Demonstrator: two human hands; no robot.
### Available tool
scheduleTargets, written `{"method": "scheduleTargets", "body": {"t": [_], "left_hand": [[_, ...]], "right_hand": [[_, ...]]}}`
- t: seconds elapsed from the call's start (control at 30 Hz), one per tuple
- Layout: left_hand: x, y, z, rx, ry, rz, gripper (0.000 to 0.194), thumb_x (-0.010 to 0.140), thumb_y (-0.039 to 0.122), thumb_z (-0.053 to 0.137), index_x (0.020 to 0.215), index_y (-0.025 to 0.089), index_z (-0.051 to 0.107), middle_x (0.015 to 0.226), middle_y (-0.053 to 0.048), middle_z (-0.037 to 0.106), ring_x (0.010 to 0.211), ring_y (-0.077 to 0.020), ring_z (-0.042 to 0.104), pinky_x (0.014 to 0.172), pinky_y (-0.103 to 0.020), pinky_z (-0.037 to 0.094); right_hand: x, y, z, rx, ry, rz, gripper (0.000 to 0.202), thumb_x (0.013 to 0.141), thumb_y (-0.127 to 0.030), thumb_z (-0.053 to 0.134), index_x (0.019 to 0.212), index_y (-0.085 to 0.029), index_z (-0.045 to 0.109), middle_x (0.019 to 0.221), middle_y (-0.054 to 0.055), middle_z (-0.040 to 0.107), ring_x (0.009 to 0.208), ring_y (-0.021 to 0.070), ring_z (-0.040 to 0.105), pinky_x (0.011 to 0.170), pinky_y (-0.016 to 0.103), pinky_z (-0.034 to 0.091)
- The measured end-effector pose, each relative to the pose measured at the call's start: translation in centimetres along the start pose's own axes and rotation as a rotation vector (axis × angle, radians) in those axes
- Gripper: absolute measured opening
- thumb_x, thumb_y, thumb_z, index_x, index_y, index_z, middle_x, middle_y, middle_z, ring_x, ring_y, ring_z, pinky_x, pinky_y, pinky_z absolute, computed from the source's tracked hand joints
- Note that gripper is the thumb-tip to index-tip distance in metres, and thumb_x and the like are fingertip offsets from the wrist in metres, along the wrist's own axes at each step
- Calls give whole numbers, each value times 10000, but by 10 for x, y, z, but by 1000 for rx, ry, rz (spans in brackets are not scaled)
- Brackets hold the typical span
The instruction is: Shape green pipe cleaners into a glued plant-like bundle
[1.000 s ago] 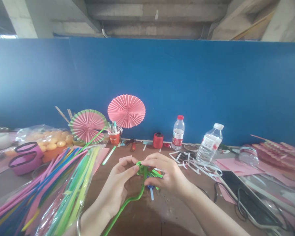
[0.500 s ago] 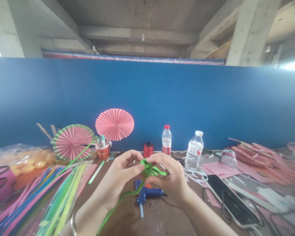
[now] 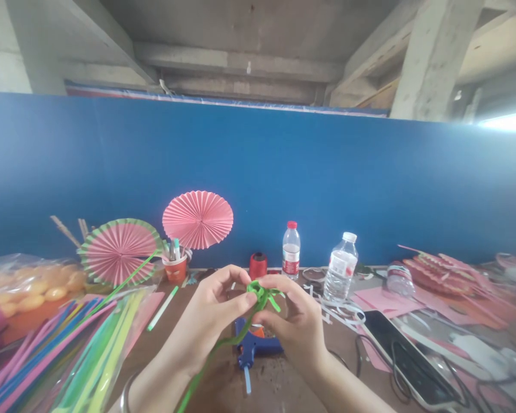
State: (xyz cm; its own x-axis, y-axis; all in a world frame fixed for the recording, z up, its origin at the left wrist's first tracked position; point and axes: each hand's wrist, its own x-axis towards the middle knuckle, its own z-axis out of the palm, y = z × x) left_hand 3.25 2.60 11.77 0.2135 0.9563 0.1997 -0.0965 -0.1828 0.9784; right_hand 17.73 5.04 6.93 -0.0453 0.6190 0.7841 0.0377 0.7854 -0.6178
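Between my two hands is a green pipe cleaner (image 3: 256, 291), coiled into a small looped bundle with short ends sticking out at the right. Its long tail (image 3: 212, 353) runs down toward me past my left wrist. My left hand (image 3: 217, 304) pinches the bundle's left side between thumb and fingers. On the other side, my right hand (image 3: 298, 310) is closed round it, thumb below and index finger on top. Under the hands a blue glue gun (image 3: 251, 347) lies on the table, partly hidden, with a pale glue stick (image 3: 247, 381) poking out of it.
Bagged coloured pipe cleaners (image 3: 98, 350) lie at left, near a green marker (image 3: 162, 308). Behind stand a cup of pens (image 3: 175, 268), pink paper fans (image 3: 198, 219), a red spool (image 3: 258, 265) and two bottles (image 3: 291, 252). A phone (image 3: 408, 358) with cables lies at right.
The green bundle has turned slightly in my fingers, and its short ends now point more downward. My right hand has shifted a little, covering more of the glue gun's right end.
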Motion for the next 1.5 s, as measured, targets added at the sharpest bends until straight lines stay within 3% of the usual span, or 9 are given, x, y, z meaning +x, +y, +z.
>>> {"method": "scheduleTargets", "body": {"t": [0.4,0.63,0.8,0.9,1.07,1.2,1.37,1.5], "left_hand": [[-2,3,3,127,24,5,119,738,255,608,766,189,513,653,54,501,491,-28,377,427,-135,288],[-4,5,5,179,70,14,128,716,268,627,734,174,542,672,31,554,626,-76,493,561,-172,382],[-4,8,4,205,89,-4,157,691,286,641,765,167,569,718,-1,590,658,-109,522,595,-215,406],[-4,10,1,256,75,11,171,697,307,636,773,167,574,701,1,586,657,-113,534,605,-219,420],[-4,10,-5,402,25,85,220,704,306,640,873,209,538,803,-1,622,737,-139,582,651,-233,456],[-7,9,-5,593,35,186,103,737,300,600,778,217,555,659,29,602,620,-127,572,575,-223,449],[-9,9,-2,788,76,315,80,777,258,545,775,243,624,715,20,648,631,-131,592,571,-220,449],[-8,8,-3,812,85,360,96,775,244,549,786,250,645,774,17,667,678,-135,609,605,-218,462]], "right_hand": [[-4,0,1,-42,22,5,355,651,-148,716,966,-257,596,870,-7,640,764,140,603,705,264,499],[-3,-6,1,-243,61,-89,309,646,-166,705,932,-224,604,804,-1,663,705,144,616,691,281,511],[-2,-10,1,-254,64,-113,294,660,-203,692,939,-216,600,776,1,672,667,138,625,641,265,521],[-2,-12,1,-173,45,-9,278,671,-228,684,937,-213,603,773,4,674,644,134,632,602,252,526],[2,-12,2,41,61,235,236,675,-233,674,902,-199,619,785,19,685,702,153,643,669,280,530],[6,-10,3,236,40,425,225,669,-269,687,866,-176,628,776,36,678,671,158,627,601,272,520],[8,-7,6,493,14,569,250,660,-314,708,837,-152,637,751,42,663,653,155,609,639,290,495],[8,-8,7,635,13,663,272,634,-319,729,819,-134,654,732,51,662,635,156,600,613,283,481]]}}
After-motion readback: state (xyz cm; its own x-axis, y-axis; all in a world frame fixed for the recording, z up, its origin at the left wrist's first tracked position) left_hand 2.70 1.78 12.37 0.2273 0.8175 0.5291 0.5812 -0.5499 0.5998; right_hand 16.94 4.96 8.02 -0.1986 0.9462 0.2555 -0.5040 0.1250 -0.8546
